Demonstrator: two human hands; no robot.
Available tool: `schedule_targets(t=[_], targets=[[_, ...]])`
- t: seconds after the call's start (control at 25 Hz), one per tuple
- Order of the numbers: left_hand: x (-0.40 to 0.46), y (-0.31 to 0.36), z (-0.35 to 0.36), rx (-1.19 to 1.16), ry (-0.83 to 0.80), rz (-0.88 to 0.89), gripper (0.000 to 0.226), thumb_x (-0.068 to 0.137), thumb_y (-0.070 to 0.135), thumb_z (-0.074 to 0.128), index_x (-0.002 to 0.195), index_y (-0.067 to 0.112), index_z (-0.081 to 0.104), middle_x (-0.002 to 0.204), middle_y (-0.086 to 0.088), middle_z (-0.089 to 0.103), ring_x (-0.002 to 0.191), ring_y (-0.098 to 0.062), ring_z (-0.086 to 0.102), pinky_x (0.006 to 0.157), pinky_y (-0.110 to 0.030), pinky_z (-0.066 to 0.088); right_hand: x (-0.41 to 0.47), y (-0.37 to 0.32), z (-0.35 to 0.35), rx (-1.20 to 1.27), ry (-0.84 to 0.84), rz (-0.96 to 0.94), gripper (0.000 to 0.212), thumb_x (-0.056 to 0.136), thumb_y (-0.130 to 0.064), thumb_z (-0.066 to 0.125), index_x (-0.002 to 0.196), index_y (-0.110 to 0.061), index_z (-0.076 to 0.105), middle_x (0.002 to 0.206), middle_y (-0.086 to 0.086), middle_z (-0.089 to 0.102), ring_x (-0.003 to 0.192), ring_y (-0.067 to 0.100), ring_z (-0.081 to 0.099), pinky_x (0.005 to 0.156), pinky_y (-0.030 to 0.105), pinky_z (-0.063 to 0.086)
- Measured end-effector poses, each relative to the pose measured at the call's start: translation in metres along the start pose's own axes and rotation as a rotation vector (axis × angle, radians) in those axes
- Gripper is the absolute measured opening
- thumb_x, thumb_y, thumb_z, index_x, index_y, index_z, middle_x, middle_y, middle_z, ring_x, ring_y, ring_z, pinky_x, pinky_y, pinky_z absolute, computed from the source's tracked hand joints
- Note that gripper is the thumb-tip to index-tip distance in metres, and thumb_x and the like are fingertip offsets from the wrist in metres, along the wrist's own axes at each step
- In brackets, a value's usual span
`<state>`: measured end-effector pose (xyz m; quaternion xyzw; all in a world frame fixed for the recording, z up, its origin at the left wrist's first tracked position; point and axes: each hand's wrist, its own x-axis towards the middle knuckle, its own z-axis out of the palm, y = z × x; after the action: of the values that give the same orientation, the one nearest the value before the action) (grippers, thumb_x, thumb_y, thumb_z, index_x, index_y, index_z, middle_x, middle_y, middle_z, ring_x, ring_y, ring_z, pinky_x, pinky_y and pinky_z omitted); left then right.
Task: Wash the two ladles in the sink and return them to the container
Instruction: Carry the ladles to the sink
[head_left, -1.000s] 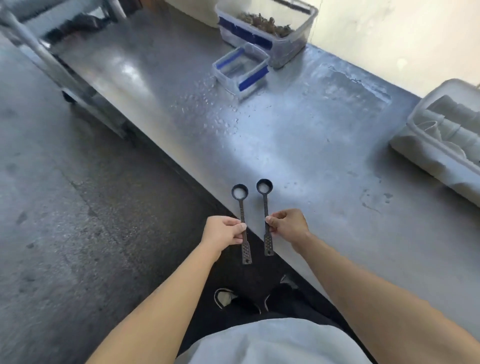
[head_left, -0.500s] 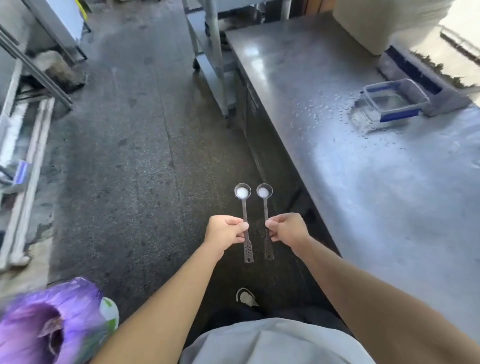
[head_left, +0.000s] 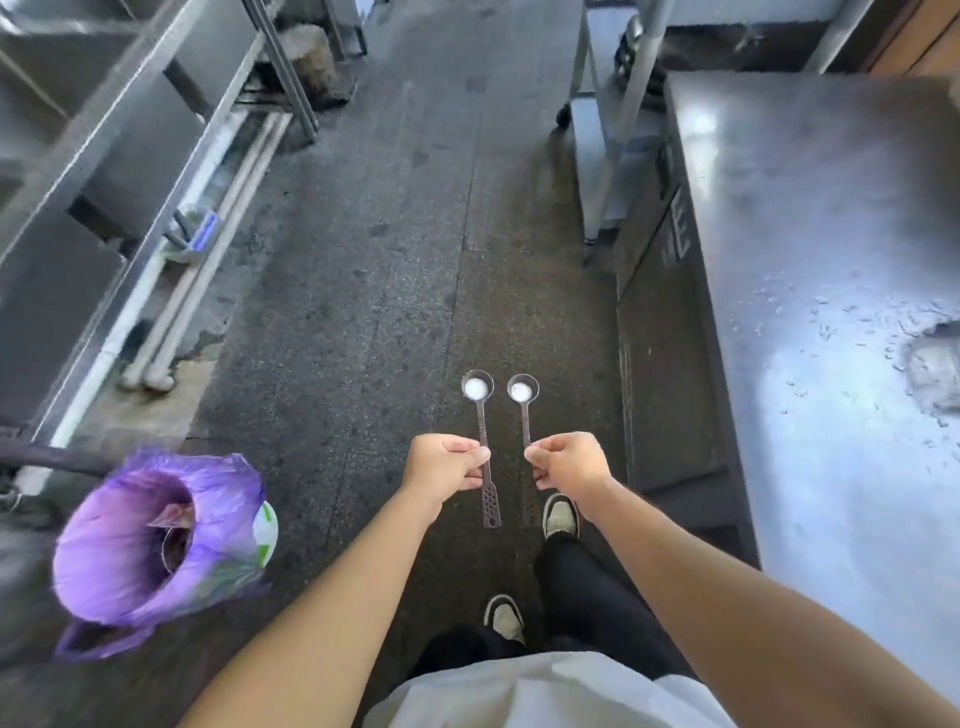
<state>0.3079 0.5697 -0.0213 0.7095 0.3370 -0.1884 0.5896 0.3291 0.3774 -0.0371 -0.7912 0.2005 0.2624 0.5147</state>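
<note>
Two small dark metal ladles with perforated handle ends are held level over the floor, side by side, bowls pointing away from me. My left hand (head_left: 447, 462) pinches the stem of the left ladle (head_left: 478, 395). My right hand (head_left: 569, 460) pinches the stem of the right ladle (head_left: 523, 395). Each bowl holds something white. No sink or container is in view.
A steel worktable (head_left: 831, 260), wet with droplets, runs along the right. Steel racks (head_left: 130, 130) line the left side. A bin lined with a purple bag (head_left: 150, 535) stands on the dark floor at lower left. A trolley (head_left: 613, 104) stands ahead on the right. My feet are below the ladles.
My view has turned left, away from the worktable and its plastic tubs, toward the aisle. The ladles now hang over the floor; both grips are unchanged.
</note>
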Motion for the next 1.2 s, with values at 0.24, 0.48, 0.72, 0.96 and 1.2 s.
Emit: schedule_targets(t=[0.24,0.48,0.72,0.96,1.2], targets=[[0.048,0.046,0.001,-0.109,0.130,-0.049,0.013,0.082,0.005,0.081,0.093,0.005,0.073,0.082,-0.013,0.076,0.065,-0.018,0.074,0.056,-0.027,0.060,0.076,-0.066,-0.009,-0.166,-0.143,-0.062,0.016,0.089,-0.019,0.076,0.074,-0.023,0.075,0.067,0.001,0.074,0.057,0.010,0.070,0.062,0.027,0.063],[0.087,0.092,-0.003,-0.231,0.213,-0.089,0.018,0.084,0.006,0.080,0.100,0.002,0.073,0.087,-0.015,0.076,0.072,-0.022,0.074,0.060,-0.029,0.063,0.131,-0.132,-0.014,-0.285,-0.231,-0.115,0.012,0.090,-0.021,0.075,0.078,-0.024,0.076,0.071,0.001,0.076,0.060,0.012,0.073,0.065,0.029,0.065],[0.122,0.114,-0.046,-0.337,0.291,-0.116,0.019,0.084,0.006,0.080,0.101,0.002,0.073,0.088,-0.015,0.075,0.074,-0.023,0.074,0.059,-0.027,0.062,0.172,-0.191,0.025,-0.333,-0.302,-0.147,0.016,0.090,-0.019,0.075,0.074,-0.022,0.076,0.071,0.002,0.076,0.058,0.010,0.070,0.062,0.026,0.064],[0.177,0.126,-0.143,-0.421,0.340,-0.101,0.017,0.085,0.003,0.079,0.100,-0.001,0.072,0.082,-0.012,0.074,0.068,-0.021,0.072,0.056,-0.027,0.062,0.207,-0.265,0.119,-0.341,-0.359,-0.167,0.014,0.090,-0.013,0.074,0.077,-0.016,0.075,0.073,0.003,0.073,0.062,0.011,0.069,0.057,0.024,0.061],[0.220,0.133,-0.259,-0.450,0.384,-0.094,0.019,0.084,0.003,0.079,0.100,-0.005,0.073,0.081,-0.015,0.075,0.063,-0.017,0.072,0.055,-0.026,0.061,0.227,-0.347,0.218,-0.345,-0.405,-0.193,0.011,0.091,-0.009,0.073,0.081,-0.010,0.077,0.075,0.007,0.074,0.064,0.013,0.070,0.058,0.025,0.061]])
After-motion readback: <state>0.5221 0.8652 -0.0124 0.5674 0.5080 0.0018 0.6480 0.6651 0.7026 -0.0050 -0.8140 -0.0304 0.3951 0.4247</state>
